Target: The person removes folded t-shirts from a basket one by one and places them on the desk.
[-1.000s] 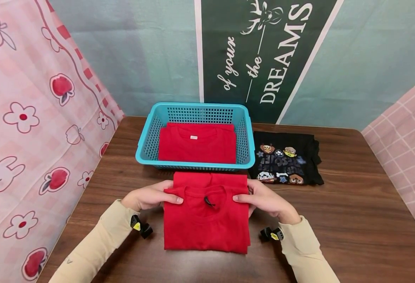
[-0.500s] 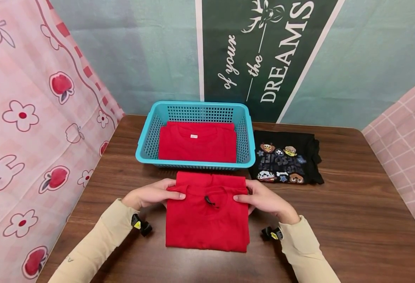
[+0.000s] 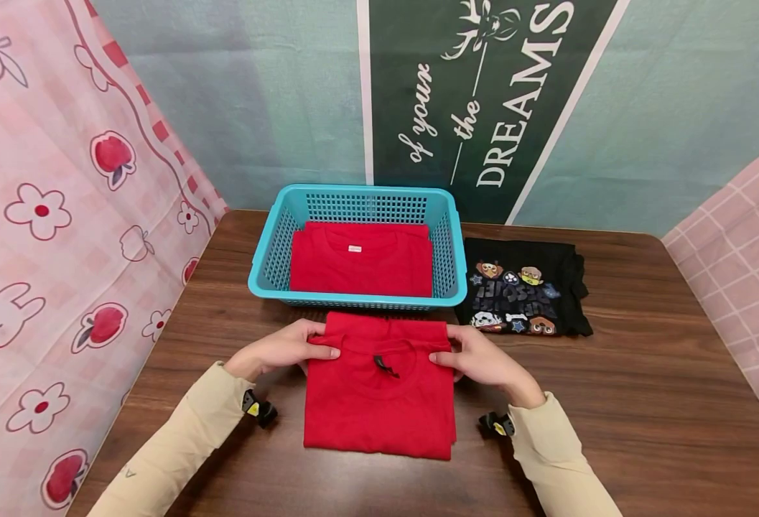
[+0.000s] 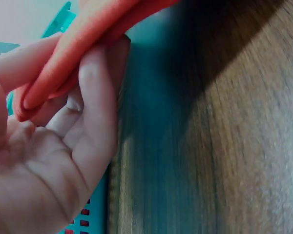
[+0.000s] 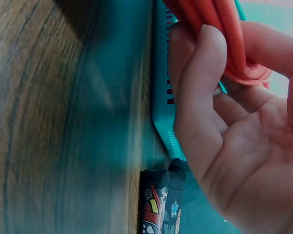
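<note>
A folded red T-shirt (image 3: 379, 409), its neckline and dark neck label facing up, is held by both hands in front of the basket. At its left edge, the left hand (image 3: 285, 350) pinches the cloth, thumb on top and fingers beneath. The right hand (image 3: 487, 357) grips the opposite edge in the same way. Both wrist views show the folded red layers (image 4: 71, 58) between thumb and fingers, raised off the table. Inside the blue-green plastic basket (image 3: 357, 296) lies another folded red shirt (image 3: 361, 269) with a white label.
A folded black shirt (image 3: 521, 287) with printed cartoon dogs lies right of the basket. The brown wooden table (image 3: 644, 373) reaches to both sides. A green cloth with lettering (image 3: 489, 108) hangs behind, and a pink patterned curtain (image 3: 49, 258) hangs at the left.
The held red shirt has shifted slightly toward the basket, and its left edge has moved a little to the right with the left hand. Both hands keep their hold.
</note>
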A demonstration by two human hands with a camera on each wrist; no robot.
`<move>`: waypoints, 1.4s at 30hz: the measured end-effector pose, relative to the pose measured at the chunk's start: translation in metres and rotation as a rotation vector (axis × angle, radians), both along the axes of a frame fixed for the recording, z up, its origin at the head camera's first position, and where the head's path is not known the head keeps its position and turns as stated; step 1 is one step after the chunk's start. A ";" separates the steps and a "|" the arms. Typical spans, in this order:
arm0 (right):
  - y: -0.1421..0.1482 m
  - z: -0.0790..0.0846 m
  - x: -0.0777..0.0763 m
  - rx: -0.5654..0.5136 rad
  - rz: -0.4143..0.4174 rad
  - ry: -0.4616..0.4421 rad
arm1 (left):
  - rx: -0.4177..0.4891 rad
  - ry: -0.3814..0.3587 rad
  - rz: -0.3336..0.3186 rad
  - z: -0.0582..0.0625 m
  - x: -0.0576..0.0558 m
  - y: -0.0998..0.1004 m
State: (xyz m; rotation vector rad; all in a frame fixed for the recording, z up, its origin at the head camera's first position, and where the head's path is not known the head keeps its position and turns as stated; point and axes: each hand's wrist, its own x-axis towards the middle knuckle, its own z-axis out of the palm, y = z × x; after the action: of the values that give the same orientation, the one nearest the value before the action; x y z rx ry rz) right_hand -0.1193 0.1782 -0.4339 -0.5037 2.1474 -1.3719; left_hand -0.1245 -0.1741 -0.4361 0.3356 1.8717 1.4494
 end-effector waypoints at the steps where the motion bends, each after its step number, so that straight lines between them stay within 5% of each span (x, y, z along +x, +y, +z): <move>1: 0.000 0.000 0.000 0.006 -0.005 0.004 | -0.014 0.009 0.003 0.000 0.000 0.000; 16: -0.002 -0.004 -0.005 0.077 -0.067 0.054 | -0.226 0.169 0.014 0.002 -0.004 0.011; 42: -0.004 -0.002 -0.012 0.255 -0.169 0.050 | -0.490 0.237 0.048 0.000 -0.007 0.017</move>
State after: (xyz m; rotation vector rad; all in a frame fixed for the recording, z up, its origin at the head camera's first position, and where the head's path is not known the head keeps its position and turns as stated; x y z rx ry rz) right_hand -0.1309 0.1745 -0.4361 -0.2640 2.4082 -1.1561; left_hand -0.1311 -0.1569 -0.4359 0.2295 2.3629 0.9628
